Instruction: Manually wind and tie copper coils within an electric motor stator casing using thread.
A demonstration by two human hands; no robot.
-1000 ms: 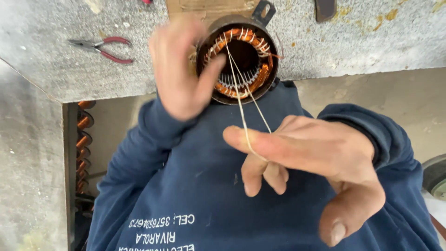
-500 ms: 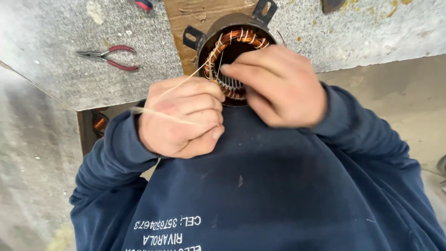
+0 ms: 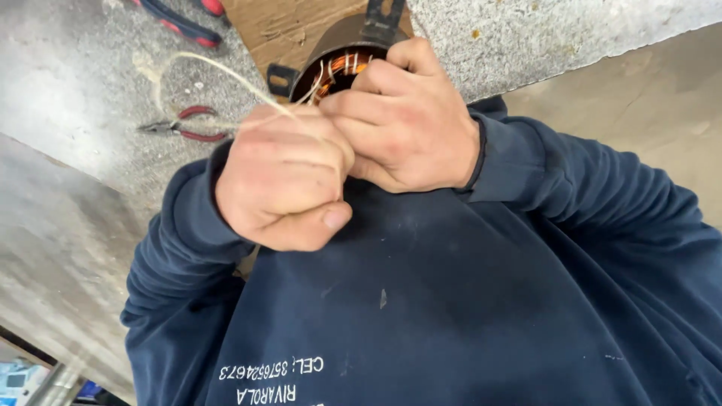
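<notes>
A black motor stator (image 3: 331, 64) with copper windings lies on a brown board (image 3: 278, 26) at the table's edge. My left hand (image 3: 282, 180) is a closed fist gripping a pale lacing string (image 3: 197, 62), which loops out to the left over the table. My right hand (image 3: 406, 120) is curled against the stator's opening, its fingertips pressed to the left hand where the string comes out of the windings. The right hand covers most of the stator. What its thumb pinches is hidden.
Small red-handled pliers (image 3: 184, 128) lie on the speckled grey tabletop (image 3: 75, 90), left of my hands. A second tool with red and blue handles (image 3: 184, 19) lies at the top edge. My dark blue sweatshirt (image 3: 451, 301) fills the lower half.
A second ago my right hand pulled the string out toward me; it has since gone back to the stator. Both hands now press together there, and the string's loop has swung left.
</notes>
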